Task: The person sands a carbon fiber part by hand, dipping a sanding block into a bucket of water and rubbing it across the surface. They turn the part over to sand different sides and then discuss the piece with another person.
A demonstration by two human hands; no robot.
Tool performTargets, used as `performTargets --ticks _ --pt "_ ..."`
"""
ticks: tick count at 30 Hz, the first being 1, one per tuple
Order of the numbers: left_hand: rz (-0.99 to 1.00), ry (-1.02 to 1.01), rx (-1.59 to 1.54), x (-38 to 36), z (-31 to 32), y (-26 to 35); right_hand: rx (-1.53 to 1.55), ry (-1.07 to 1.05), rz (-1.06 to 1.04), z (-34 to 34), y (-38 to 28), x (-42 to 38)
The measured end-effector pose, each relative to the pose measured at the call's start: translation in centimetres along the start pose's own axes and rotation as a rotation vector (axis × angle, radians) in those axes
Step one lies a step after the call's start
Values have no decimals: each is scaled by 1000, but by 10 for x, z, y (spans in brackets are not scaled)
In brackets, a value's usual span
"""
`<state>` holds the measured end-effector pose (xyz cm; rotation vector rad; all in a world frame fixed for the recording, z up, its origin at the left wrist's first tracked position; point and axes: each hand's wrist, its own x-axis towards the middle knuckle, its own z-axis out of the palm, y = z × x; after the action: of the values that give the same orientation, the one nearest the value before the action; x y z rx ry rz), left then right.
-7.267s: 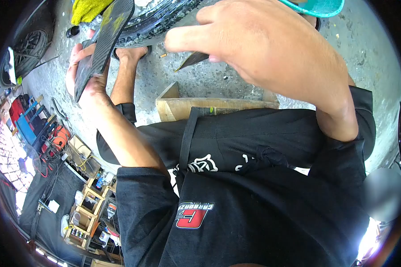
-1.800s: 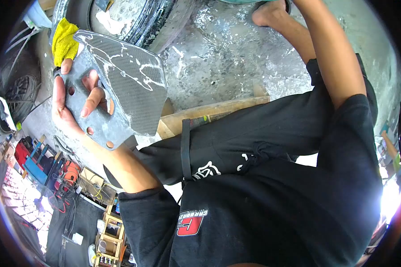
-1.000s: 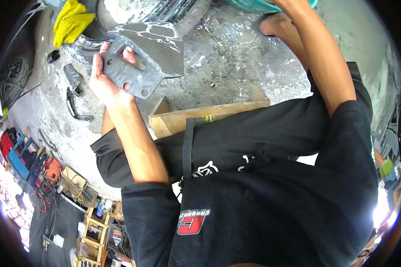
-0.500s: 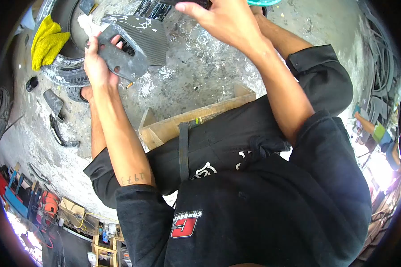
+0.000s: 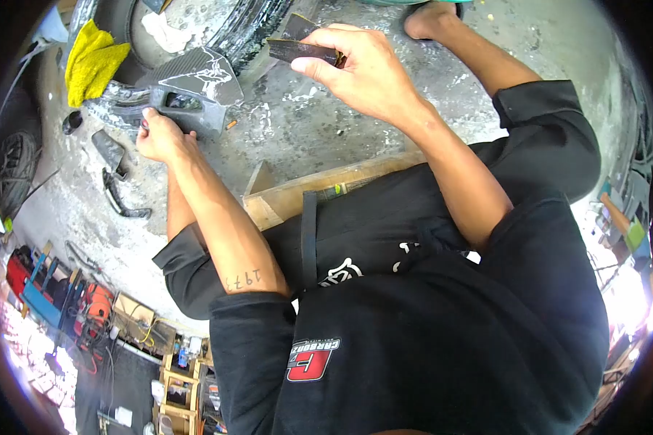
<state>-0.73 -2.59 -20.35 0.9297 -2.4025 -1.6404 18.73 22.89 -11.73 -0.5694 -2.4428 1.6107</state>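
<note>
My left hand point(image 5: 162, 138) grips the lower left end of a carbon-fibre part point(image 5: 196, 109), thumb on top and fingers curled beneath. The part is dark grey with a slot near its middle; woven carbon with whitish smears shows on its far face. Higher and to the right, my right hand point(image 5: 366, 69) pinches a folded sheet of dark sandpaper point(image 5: 305, 51) between thumb and fingers, its two flaps spread in a V. The sandpaper is held apart from the part.
A yellow cloth point(image 5: 94, 64) drapes over a tyre point(image 5: 120, 101), with a white rag point(image 5: 165, 32) inside its ring. Black pieces point(image 5: 110, 154) lie on the stained floor at left. A low wooden stool point(image 5: 326, 177) sits by my legs; shelves and tools point(image 5: 98, 308) are at lower left.
My left hand has tilted the part and moved it down, uncovering the white rag. My right hand has come lower, bringing the folded sandpaper into full view.
</note>
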Motion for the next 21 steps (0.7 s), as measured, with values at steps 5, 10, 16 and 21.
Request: performTargets --ticks 5,10,16,21 --pt "-330 -109 -298 19 -11 -17 71 -21 21 7 6 5" --pt "-356 -431 -296 -13 -24 8 62 42 -80 12 21 1" --pt "-203 -115 -146 -29 -34 21 70 90 37 0 30 1" --pt "379 -254 -59 -103 -29 45 403 -116 290 -11 19 4"
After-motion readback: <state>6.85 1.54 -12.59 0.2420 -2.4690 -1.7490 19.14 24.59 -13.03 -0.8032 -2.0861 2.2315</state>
